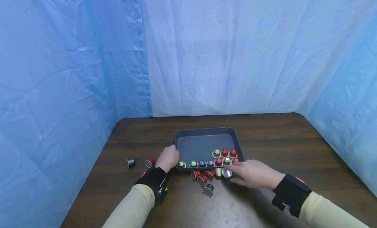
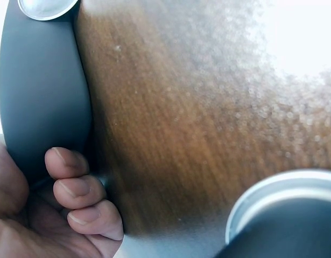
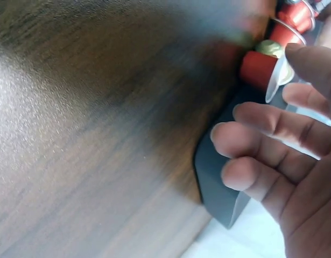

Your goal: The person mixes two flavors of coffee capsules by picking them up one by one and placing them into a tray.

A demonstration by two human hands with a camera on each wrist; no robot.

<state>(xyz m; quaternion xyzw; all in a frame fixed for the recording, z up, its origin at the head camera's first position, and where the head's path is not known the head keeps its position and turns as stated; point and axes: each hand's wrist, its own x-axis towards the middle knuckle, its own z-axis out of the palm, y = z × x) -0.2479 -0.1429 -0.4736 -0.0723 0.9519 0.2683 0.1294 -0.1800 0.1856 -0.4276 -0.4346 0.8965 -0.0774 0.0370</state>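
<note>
In the head view a dark grey tray (image 1: 203, 141) lies on the table. My left hand (image 1: 168, 158) grips its left side near the front corner, and in the left wrist view the curled fingers (image 2: 82, 188) lie against the tray wall. At the front edge, my right hand (image 1: 250, 174) pinches a coffee capsule (image 1: 226, 173) between thumb and fingertips, silver lid up. The right wrist view shows this capsule's red body (image 3: 258, 70); the other fingers stay loosely bent by the tray. Green, red and dark blue capsules (image 1: 210, 163) stand lid-down inside, along the tray's front and right.
Several loose capsules (image 1: 202, 180), red, green and dark, lie before the tray. Left of my left hand lie a red capsule (image 1: 149, 162) and a dark one (image 1: 130, 162). Blue sheets (image 1: 224, 54) hang behind and beside the wooden table (image 1: 265, 129).
</note>
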